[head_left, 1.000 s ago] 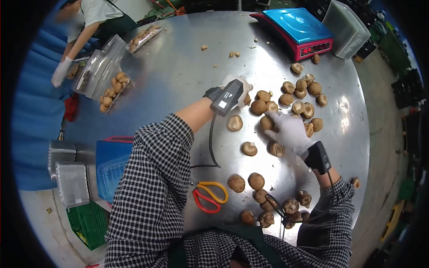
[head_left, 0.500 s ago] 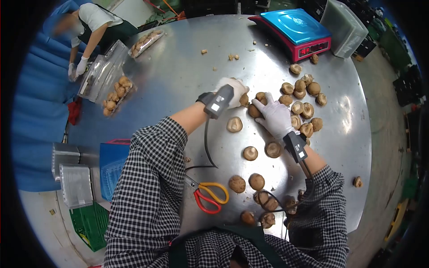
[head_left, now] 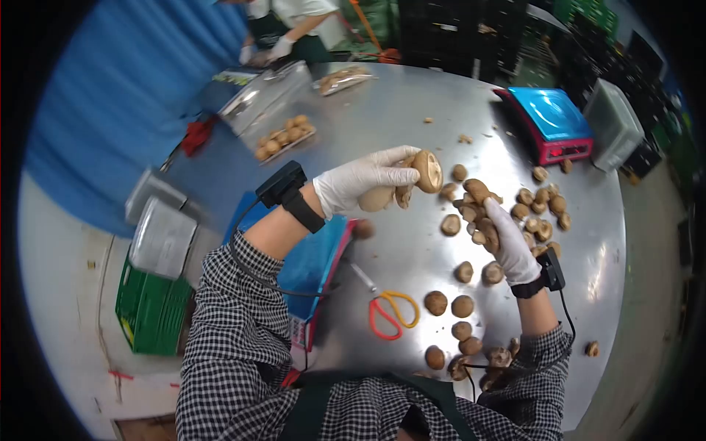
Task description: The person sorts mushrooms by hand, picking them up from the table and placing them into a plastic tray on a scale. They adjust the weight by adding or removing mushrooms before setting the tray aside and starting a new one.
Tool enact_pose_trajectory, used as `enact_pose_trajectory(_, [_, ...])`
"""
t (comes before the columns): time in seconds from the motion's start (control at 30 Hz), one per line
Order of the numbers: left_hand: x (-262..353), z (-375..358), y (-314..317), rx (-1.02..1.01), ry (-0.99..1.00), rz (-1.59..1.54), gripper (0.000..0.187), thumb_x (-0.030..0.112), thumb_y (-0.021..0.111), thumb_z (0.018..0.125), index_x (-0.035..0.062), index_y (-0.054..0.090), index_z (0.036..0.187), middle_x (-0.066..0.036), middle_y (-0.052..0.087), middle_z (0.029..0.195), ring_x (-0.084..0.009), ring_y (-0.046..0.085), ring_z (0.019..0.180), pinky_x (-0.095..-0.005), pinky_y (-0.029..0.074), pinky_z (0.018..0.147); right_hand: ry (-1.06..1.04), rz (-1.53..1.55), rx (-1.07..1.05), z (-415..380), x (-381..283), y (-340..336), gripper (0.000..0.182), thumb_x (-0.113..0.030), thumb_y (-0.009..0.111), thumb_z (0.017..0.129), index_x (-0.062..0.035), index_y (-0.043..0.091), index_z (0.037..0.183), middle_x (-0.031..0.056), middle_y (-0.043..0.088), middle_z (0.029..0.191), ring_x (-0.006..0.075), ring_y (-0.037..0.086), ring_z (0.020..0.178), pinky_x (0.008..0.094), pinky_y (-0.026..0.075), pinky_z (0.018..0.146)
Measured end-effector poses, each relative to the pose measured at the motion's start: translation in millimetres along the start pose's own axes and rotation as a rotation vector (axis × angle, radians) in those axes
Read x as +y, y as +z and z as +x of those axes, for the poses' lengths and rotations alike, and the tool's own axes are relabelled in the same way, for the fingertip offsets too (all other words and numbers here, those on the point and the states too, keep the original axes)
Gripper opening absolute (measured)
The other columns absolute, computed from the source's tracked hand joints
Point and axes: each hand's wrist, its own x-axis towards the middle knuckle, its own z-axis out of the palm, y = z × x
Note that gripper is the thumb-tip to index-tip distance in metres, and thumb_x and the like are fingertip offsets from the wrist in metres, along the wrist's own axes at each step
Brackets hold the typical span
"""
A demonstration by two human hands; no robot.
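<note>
My left hand [head_left: 368, 178], in a white glove, is closed round several mushrooms; a large brown one [head_left: 428, 172] shows its stem side at the fingertips. White-gloved too, my right hand [head_left: 511, 242] grips a cluster of mushrooms [head_left: 479, 214] between thumb and fingers. Both hands are raised above the metal table [head_left: 382, 110]. Loose mushrooms [head_left: 462, 306] lie below and between the hands, and another group [head_left: 543, 209] sits right of my right hand. Scissors [head_left: 390, 312] with red and yellow handles rest below my left hand.
A blue-topped red scale [head_left: 551, 117] and clear trays [head_left: 614, 125] stand at the back right. Another blue scale [head_left: 309, 257] is under my left forearm. Packed mushrooms [head_left: 285, 138] lie at the back left, near a co-worker [head_left: 290, 29]. Clear boxes [head_left: 162, 235] are at the left.
The view has shifted. Both hands have lifted from the table with mushrooms in them, and my left hand has turned so its mushrooms show. More of the left scale is visible.
</note>
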Motion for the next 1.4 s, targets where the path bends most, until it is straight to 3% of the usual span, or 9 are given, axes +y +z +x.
enact_pose_trajectory(0.07, [7.2, -50.5, -3.7, 0.085, 0.023, 0.055, 0.055, 0.032, 0.067, 0.089, 0.0026, 0.047, 0.131, -0.005, 0.059, 0.102, -0.0112, 0.060, 0.081, -0.0251, 0.051, 0.071, 0.030, -0.067, -0.093, -6.0, -10.7, 31.9, 0.052, -0.037, 0.051, 0.098, -0.0016, 0.047, 0.137, 0.0052, 0.061, 0.121, 0.0073, 0.056, 0.097, 0.0205, 0.046, 0.083])
enact_pose_trajectory(0.2, [14.1, -169.1, -30.6, 0.358, -0.024, 0.351, 0.049, 0.028, 0.073, 0.084, 0.0085, 0.055, 0.125, -0.004, 0.059, 0.109, -0.0095, 0.058, 0.083, -0.0254, 0.050, 0.072, 0.095, -0.393, -0.130, -2.2, -7.3, 104.2, 0.050, -0.019, 0.063, 0.091, -0.0085, 0.048, 0.138, 0.0016, 0.061, 0.098, 0.0047, 0.053, 0.071, 0.0165, 0.046, 0.060])
enact_pose_trajectory(0.33, [-11.7, -248.3, -71.5, 0.568, -0.146, 0.892, 0.047, 0.032, 0.075, 0.078, 0.0150, 0.060, 0.119, -0.004, 0.061, 0.105, -0.0177, 0.061, 0.090, -0.0308, 0.050, 0.075, -0.121, -0.632, -0.368, 14.6, 15.0, 185.7, 0.058, -0.015, 0.072, 0.080, -0.0104, 0.051, 0.134, 0.0088, 0.059, 0.116, 0.0154, 0.063, 0.093, 0.0259, 0.053, 0.076])
enact_pose_trajectory(0.4, [-34.0, -260.1, -80.8, 0.604, -0.122, 1.249, 0.047, 0.036, 0.074, 0.073, 0.0192, 0.061, 0.115, -0.007, 0.062, 0.101, -0.0289, 0.063, 0.089, -0.0378, 0.050, 0.079, -0.243, -0.850, -0.401, 25.2, 36.8, 206.4, 0.060, -0.018, 0.074, 0.079, -0.0128, 0.052, 0.134, 0.0104, 0.056, 0.122, 0.0195, 0.064, 0.096, 0.0289, 0.053, 0.080])
enact_pose_trajectory(0.67, [-76.4, -221.5, -61.8, 0.412, -0.164, 1.396, 0.044, 0.029, 0.072, 0.071, 0.0161, 0.063, 0.112, -0.011, 0.062, 0.102, -0.0298, 0.065, 0.090, -0.0385, 0.052, 0.079, -0.307, -1.621, -0.526, 29.4, 65.7, 237.1, 0.066, -0.040, 0.076, 0.075, -0.0202, 0.051, 0.133, 0.0104, 0.049, 0.135, 0.0271, 0.064, 0.102, 0.0362, 0.055, 0.083])
enact_pose_trajectory(0.87, [-98.7, -224.9, -66.6, 0.409, -0.041, 1.219, 0.072, 0.029, 0.072, 0.076, 0.0150, 0.041, 0.140, -0.018, 0.057, 0.121, -0.0344, 0.063, 0.097, -0.0412, 0.052, 0.083, -0.176, -1.520, -0.434, 16.2, 58.9, 234.1, 0.071, -0.042, 0.076, 0.075, -0.0187, 0.048, 0.136, 0.0108, 0.047, 0.138, 0.0234, 0.067, 0.089, 0.0346, 0.056, 0.079])
enact_pose_trajectory(1.0, [-107.9, -235.6, -76.0, 0.489, 0.180, 1.049, 0.062, 0.024, 0.068, 0.080, 0.0116, 0.043, 0.136, -0.017, 0.057, 0.123, -0.0327, 0.064, 0.095, -0.0398, 0.052, 0.082, -0.210, -1.199, -0.292, 14.3, 58.3, 221.0, 0.062, -0.024, 0.074, 0.081, -0.0139, 0.047, 0.136, 0.0101, 0.051, 0.127, 0.0132, 0.058, 0.067, 0.0268, 0.053, 0.067])
enact_pose_trajectory(1.17, [-104.4, -251.2, -79.0, 0.561, -0.049, 0.892, 0.047, 0.024, 0.066, 0.084, 0.0087, 0.048, 0.124, -0.013, 0.061, 0.115, -0.0264, 0.064, 0.094, -0.0347, 0.051, 0.085, -0.207, -0.989, -0.054, 38.3, 53.2, 231.7, 0.041, -0.010, 0.064, 0.086, -0.0065, 0.054, 0.126, 0.0063, 0.052, 0.097, 0.0087, 0.049, 0.064, 0.0241, 0.047, 0.059])
enact_pose_trajectory(1.4, [-125.8, -250.8, -81.4, 0.568, 0.051, 0.942, 0.055, 0.025, 0.070, 0.082, 0.0109, 0.050, 0.131, -0.015, 0.059, 0.116, -0.0234, 0.064, 0.083, -0.0328, 0.051, 0.084, -0.306, -1.153, -0.307, 88.2, 73.3, 260.6, 0.033, -0.018, 0.061, 0.089, -0.0032, 0.057, 0.119, 0.0168, 0.058, 0.104, 0.0267, 0.063, 0.083, 0.0364, 0.052, 0.076])
